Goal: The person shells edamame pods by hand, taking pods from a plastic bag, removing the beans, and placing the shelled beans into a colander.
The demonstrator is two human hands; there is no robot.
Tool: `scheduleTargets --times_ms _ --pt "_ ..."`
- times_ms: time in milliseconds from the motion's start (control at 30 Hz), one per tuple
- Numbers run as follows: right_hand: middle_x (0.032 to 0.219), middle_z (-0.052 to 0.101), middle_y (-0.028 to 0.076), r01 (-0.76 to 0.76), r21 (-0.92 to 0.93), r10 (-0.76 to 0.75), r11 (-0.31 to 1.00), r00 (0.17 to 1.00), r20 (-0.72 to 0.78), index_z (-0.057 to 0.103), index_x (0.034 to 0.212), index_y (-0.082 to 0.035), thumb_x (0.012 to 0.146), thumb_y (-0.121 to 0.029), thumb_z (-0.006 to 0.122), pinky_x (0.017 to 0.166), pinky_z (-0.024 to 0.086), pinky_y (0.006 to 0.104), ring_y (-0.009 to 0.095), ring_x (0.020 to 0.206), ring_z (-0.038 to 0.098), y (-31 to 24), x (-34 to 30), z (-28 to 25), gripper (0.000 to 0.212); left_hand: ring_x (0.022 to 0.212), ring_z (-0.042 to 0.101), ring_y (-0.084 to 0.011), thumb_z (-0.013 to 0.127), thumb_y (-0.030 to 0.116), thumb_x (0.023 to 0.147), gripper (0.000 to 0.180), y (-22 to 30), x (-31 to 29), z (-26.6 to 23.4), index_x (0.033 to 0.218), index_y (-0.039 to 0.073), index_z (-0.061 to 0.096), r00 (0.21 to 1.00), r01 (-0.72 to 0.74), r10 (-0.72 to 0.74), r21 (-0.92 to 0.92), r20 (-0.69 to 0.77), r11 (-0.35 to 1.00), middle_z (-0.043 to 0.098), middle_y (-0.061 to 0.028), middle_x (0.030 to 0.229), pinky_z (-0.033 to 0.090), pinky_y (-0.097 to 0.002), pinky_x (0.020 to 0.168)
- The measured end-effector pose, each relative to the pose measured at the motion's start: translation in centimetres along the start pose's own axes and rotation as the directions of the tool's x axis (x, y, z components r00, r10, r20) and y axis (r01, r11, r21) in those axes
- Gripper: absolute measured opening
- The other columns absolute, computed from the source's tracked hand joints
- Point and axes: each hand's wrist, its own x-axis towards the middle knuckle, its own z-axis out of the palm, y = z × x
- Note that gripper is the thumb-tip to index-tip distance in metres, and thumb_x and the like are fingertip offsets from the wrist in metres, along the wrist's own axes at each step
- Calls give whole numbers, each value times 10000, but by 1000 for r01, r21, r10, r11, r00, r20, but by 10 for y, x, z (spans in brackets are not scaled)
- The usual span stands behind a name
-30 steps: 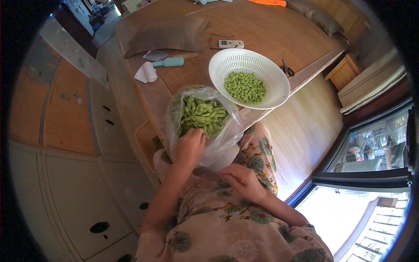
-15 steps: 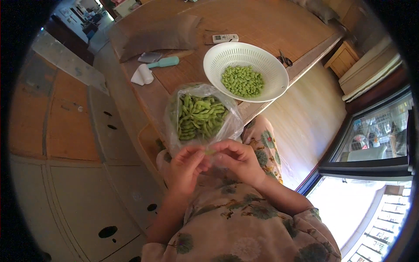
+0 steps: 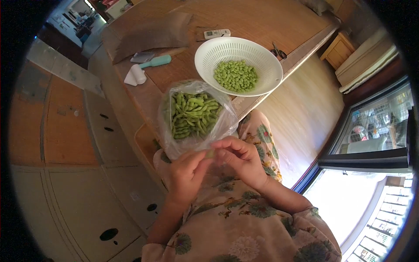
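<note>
Left hand [image 3: 188,168] is pinching a green bit [image 3: 210,153] mid-frame; right hand [image 3: 244,162] curls beside it, can't tell if gripping. Pod bag [image 3: 228,110] just above.

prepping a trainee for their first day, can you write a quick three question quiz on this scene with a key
1. True or false: the white colander holds shelled edamame.
2. Where are the heaped edamame pods? a) on the pillow b) in the clear plastic bag c) under the scissors
3. What colour is the small piece between the left hand and right hand?

Key: 1 true; 2 b; 3 green.
</note>
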Motion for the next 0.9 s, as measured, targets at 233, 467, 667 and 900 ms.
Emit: scheduleTargets --times_ms 233,467,667,900 --pt "957 623 -9 90 -38 -89 995 996 25 624 1096 3 927 -1 583 704 462 181 29 841 570 2 -2 1 173 711 623 -277 729 -2 757 219 5 5 0 963 2 656 998 -69 70 59 1 996 630 -125 819 485 -342 605" --pt "967 639 0 63 -88 -64 994 998 -9 652 1029 12 907 14 607 728 477 192 37 857 583 -2 -2 1 131 669 580 -310 697 7 790 181 9 10 -3 960 -2 635 993 -110 105 94 57 989 594 -131 785 453 -380 582" --pt "935 649 7 88 -95 -90 992 996 -18 659 1007 17 898 18 617 743 484 199 49 868 590 0 0 0 117 659 569 -315 696 37 802 154 8 12 -4 935 3 626 987 -158 153 139 46 978 578 -132 759 439 -394 572" --pt "911 649 9 104 -52 -104 993 995 -1 663 985 17 891 24 626 757 487 200 60 875 592 2 1 -2 102 666 575 -313 700 54 803 141 10 14 -7 914 14 623 983 -183 174 182 64 966 585 -123 761 442 -396 573"
